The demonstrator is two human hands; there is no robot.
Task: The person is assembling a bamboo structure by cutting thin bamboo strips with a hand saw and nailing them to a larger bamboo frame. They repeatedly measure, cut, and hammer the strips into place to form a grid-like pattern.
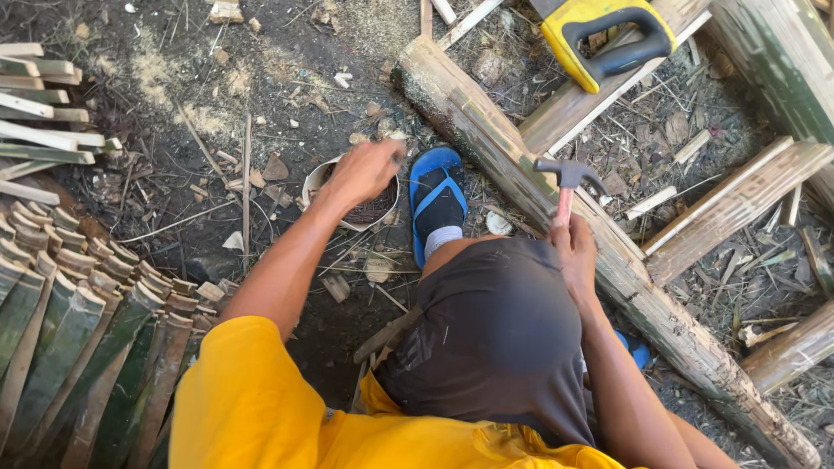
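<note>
My left hand (365, 169) reaches down into a small white bowl (314, 178) of dark nails on the ground, fingers pinched together inside it; what they pinch is hidden. My right hand (573, 247) grips the reddish handle of a claw hammer (566, 176), whose dark head hovers over a long split bamboo beam (486, 130) running diagonally from top centre to bottom right. My foot in a blue sandal (436, 195) rests between the bowl and the beam.
A yellow-handled saw (604, 35) lies on bamboo slats at top right. More split bamboo boards (738, 200) lie to the right. A row of cut green bamboo pieces (78, 321) sits at the left. Wood chips and sawdust cover the dirt.
</note>
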